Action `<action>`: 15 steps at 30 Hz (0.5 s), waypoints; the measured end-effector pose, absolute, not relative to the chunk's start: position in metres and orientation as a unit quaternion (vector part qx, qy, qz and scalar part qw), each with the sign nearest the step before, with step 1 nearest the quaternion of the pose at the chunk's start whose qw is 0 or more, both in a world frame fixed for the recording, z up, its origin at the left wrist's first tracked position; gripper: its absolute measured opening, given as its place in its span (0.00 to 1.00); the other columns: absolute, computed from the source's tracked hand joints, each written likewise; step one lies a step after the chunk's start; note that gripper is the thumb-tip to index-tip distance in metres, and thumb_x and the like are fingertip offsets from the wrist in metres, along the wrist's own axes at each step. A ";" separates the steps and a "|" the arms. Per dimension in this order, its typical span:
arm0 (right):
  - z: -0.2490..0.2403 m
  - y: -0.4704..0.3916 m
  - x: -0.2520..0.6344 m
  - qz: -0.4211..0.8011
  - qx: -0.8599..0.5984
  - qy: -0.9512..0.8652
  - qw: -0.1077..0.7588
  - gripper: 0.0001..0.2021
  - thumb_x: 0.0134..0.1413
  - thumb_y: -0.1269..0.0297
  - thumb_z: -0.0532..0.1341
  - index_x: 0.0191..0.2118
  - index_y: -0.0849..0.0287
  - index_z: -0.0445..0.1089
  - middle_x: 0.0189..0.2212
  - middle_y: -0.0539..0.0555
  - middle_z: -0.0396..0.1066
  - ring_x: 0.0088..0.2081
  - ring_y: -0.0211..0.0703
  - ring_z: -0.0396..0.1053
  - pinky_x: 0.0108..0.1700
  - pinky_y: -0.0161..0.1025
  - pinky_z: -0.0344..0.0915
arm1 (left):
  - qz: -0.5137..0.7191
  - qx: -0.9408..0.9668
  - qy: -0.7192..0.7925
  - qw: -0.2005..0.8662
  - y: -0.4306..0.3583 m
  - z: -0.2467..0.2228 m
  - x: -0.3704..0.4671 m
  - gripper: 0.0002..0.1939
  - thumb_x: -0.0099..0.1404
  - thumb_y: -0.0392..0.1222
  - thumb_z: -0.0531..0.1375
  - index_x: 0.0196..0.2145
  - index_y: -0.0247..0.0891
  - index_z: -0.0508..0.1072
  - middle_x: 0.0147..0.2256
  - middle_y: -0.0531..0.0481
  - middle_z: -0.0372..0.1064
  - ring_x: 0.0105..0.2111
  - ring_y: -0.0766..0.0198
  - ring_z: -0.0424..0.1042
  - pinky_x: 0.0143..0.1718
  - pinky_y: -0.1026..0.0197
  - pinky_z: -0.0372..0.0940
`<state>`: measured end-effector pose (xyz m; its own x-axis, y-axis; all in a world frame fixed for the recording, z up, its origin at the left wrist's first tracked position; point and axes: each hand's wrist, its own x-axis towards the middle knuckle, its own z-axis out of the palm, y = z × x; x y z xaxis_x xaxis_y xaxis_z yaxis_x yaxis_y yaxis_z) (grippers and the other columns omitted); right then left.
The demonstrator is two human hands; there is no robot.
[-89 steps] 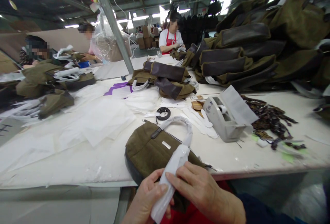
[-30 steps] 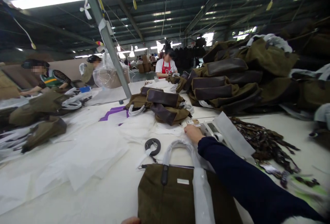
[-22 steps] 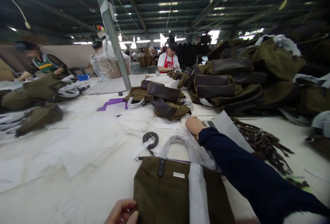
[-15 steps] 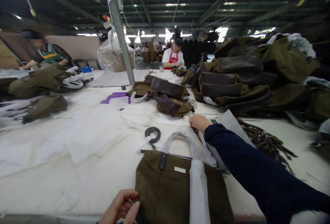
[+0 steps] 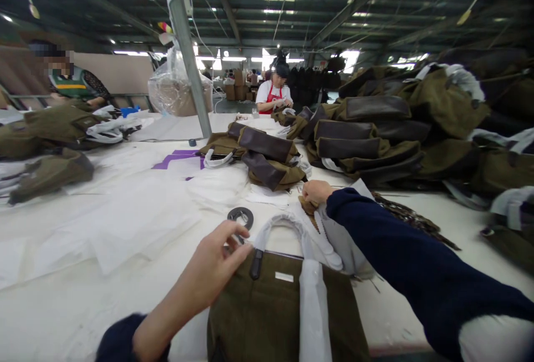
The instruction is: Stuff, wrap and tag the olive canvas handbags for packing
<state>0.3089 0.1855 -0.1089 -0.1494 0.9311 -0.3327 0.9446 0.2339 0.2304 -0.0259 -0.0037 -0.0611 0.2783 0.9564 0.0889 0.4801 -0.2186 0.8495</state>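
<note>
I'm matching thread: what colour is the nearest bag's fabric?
Olive green on the nearest bag; head view.

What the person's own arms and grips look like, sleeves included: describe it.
The left grip and right grip are bare, without gloves. Both arms wear dark navy sleeves: the left sleeve ends partway up the forearm, the right sleeve near the wrist. Whitish fabric shows toward the right elbow.
</note>
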 end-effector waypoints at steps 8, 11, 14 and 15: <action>-0.101 0.192 0.315 -0.061 0.612 0.759 0.212 0.13 0.64 0.57 0.61 0.47 0.61 0.72 0.46 0.56 0.73 0.46 0.46 0.72 0.49 0.48 0.70 | 0.201 0.667 0.475 0.537 0.140 -0.122 0.134 0.04 0.66 0.34 0.61 0.32 0.32 0.71 0.26 0.55 0.68 0.23 0.70 0.70 0.21 0.69 0.65; -0.104 0.199 0.323 -0.084 0.599 0.768 0.208 0.14 0.64 0.56 0.61 0.47 0.62 0.71 0.46 0.56 0.73 0.46 0.46 0.72 0.49 0.48 0.70 | 0.164 0.651 0.484 0.561 0.158 -0.146 0.173 0.07 0.70 0.40 0.60 0.38 0.32 0.72 0.30 0.54 0.70 0.24 0.71 0.70 0.24 0.67 0.68; -0.105 0.208 0.330 -0.112 0.583 0.777 0.211 0.13 0.64 0.57 0.61 0.45 0.62 0.72 0.43 0.55 0.74 0.44 0.45 0.73 0.48 0.48 0.70 | 0.135 0.651 0.485 0.568 0.165 -0.162 0.195 0.09 0.70 0.43 0.60 0.38 0.32 0.72 0.29 0.54 0.70 0.23 0.71 0.69 0.24 0.67 0.68; -0.105 0.210 0.332 -0.121 0.578 0.779 0.213 0.13 0.64 0.57 0.61 0.44 0.62 0.72 0.42 0.55 0.74 0.43 0.45 0.73 0.47 0.47 0.71 | 0.126 0.652 0.484 0.569 0.166 -0.165 0.200 0.10 0.70 0.43 0.60 0.38 0.32 0.73 0.29 0.54 0.70 0.23 0.71 0.69 0.24 0.67 0.68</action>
